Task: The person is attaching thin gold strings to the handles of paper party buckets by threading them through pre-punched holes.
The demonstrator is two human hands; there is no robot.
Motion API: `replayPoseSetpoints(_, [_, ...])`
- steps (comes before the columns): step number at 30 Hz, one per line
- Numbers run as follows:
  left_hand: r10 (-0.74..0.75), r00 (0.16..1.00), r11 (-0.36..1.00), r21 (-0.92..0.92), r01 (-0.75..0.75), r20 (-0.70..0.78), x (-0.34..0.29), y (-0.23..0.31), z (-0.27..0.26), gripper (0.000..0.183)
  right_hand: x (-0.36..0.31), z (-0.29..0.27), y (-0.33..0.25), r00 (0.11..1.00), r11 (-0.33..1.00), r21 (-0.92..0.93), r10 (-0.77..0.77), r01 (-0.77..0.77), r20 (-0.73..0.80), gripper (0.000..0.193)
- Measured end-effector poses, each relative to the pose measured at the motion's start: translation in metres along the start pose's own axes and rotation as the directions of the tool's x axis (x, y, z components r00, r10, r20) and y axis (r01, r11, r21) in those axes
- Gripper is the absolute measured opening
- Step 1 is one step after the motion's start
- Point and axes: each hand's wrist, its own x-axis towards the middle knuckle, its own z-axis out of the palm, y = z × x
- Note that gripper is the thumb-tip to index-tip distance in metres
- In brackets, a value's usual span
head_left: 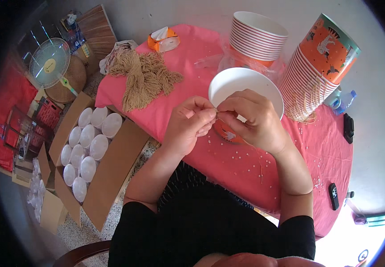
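Observation:
Over the white paper bucket [228, 78], my left hand [190, 122] and my right hand [257, 118] meet fingertip to fingertip. Both are closed in a pinch on a thin tan string [260, 167], whose loose part trails below my right wrist. Only a tiny bit shows between the fingertips. The bucket stands upright just beyond the hands, its white inside facing up and its orange printed side partly covered by my right hand. A bundle of tan strings [145, 80] lies on the table to the left.
Stacked paper buckets [259, 40] stand at the back; a taller leaning stack [306, 75] at right has string loops hanging off it. White bits dot the pink tablecloth [299, 178]. A tissue pack [163, 40], black remote [333, 196] and carton of clear cups [112, 178] are around.

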Motion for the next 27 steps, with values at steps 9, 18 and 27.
replayPoseSetpoints(9, [0.061, 0.997, 0.963, 0.265, -0.049, -0.036, -0.002, 0.002, 0.001, 0.009, -0.001, -0.003, 0.003, 0.998, 0.988, -0.146, 0.051, -0.056, -0.039, 0.013])
replayPoseSetpoints(18, [0.094, 0.996, 0.931, 0.354, -0.089, 0.003, -0.006, -0.004, 0.002, 0.006, -0.002, -0.002, 0.004, 0.985, 0.961, -0.219, 0.159, -0.170, -0.067, 0.012])
replayPoseSetpoints(27, [0.284, 0.949, 0.841, 0.440, -0.315, 0.138, 0.001, 0.002, 0.003, 0.008, 0.001, -0.009, 0.007, 0.998, 0.976, -0.218, 0.013, -0.025, -0.056, 0.016])
